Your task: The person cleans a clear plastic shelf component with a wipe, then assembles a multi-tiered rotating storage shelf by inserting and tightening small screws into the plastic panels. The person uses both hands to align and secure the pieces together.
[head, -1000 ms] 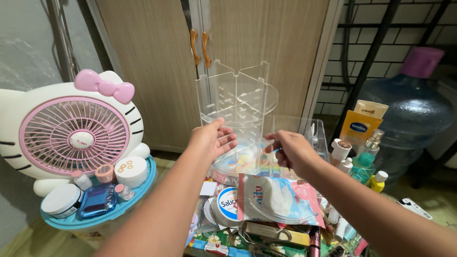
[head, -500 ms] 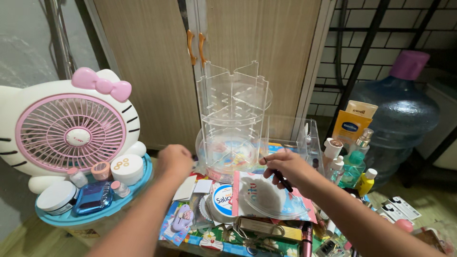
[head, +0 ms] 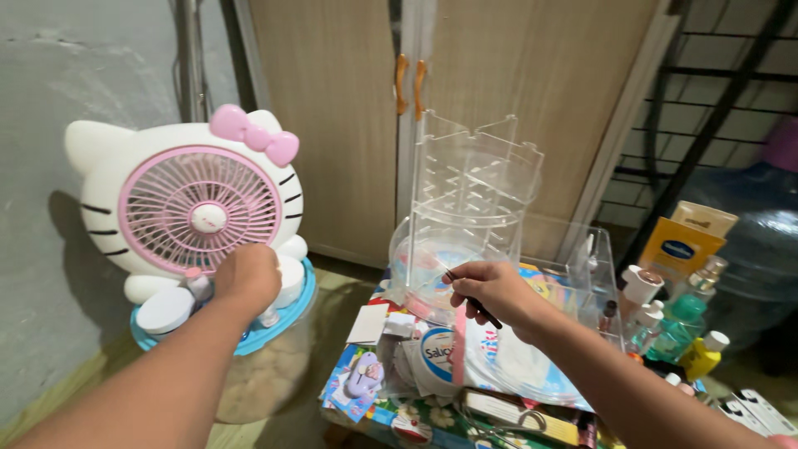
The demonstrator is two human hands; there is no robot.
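On the left, the left hand (head: 248, 278) hovers curled over the small jars on the blue tray (head: 283, 324), just in front of the white and pink cat-shaped fan (head: 195, 212); whether its fingers grip a jar cannot be told. Right of it, the right hand (head: 490, 291) pinches a thin dark pencil-like stick (head: 474, 301) at the base of the clear acrylic organizer (head: 470, 212), which stands upright on a cluttered table (head: 399, 416) before wooden cabinet doors (head: 349, 108). Bottles (head: 690, 333) crowd the far right.
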